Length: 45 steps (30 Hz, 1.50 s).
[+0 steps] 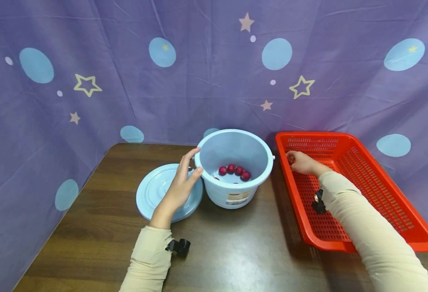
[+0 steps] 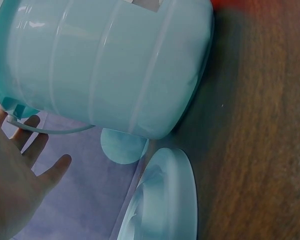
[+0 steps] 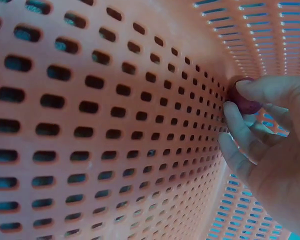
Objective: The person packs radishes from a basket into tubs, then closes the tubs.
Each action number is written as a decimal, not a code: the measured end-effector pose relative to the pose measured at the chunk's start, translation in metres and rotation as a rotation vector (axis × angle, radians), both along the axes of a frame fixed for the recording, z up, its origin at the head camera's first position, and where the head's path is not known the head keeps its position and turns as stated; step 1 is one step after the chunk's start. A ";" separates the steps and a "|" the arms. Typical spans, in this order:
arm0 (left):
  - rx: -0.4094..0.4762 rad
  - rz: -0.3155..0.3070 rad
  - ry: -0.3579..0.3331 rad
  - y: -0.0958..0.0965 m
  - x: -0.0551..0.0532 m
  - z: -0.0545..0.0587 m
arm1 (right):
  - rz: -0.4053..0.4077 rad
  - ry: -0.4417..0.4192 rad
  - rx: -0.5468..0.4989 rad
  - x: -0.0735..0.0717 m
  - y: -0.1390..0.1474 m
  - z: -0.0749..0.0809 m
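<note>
Inside the red basket (image 1: 312,239), near its left wall, my right hand (image 1: 303,163) pinches a small round red fruit (image 3: 246,96) between thumb and fingers; its exact kind is unclear. My left hand (image 1: 180,184) touches the left rim of the light blue bucket (image 1: 232,198) with extended fingers and thumb. Beside the bucket's handle (image 2: 55,131), the left wrist view shows those fingers spread. Several similar red fruits (image 1: 239,170) lie on the bucket's bottom, some partly hidden by its front wall.
Left of the bucket, a light blue lid (image 1: 150,190) lies on the brown wooden table (image 1: 228,251), partly behind my left hand and wrist. A purple patterned curtain (image 1: 214,81) hangs behind. The basket's slotted walls stand around my right hand.
</note>
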<state>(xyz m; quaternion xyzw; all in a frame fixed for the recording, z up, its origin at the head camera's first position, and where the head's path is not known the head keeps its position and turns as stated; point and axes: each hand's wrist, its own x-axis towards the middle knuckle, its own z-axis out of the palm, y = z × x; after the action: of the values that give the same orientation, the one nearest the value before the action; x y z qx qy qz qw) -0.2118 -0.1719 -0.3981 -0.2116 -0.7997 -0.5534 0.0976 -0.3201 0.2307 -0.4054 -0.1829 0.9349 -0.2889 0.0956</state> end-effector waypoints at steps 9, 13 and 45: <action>-0.006 0.003 -0.036 0.001 -0.002 0.002 | -0.030 -0.023 -0.022 0.006 0.006 0.016; 0.005 -0.004 -0.042 0.002 -0.003 0.003 | -0.020 -0.003 -0.038 0.010 0.007 0.029; -0.002 0.008 -0.001 0.001 -0.001 0.000 | 0.057 0.222 -0.030 0.072 -0.018 0.114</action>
<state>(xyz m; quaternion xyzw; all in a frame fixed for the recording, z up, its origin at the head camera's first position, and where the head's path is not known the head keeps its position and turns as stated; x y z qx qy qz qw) -0.2132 -0.1713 -0.3980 -0.2083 -0.8010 -0.5524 0.0994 -0.2483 0.2123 -0.2918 -0.2418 0.9296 -0.2780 -0.0032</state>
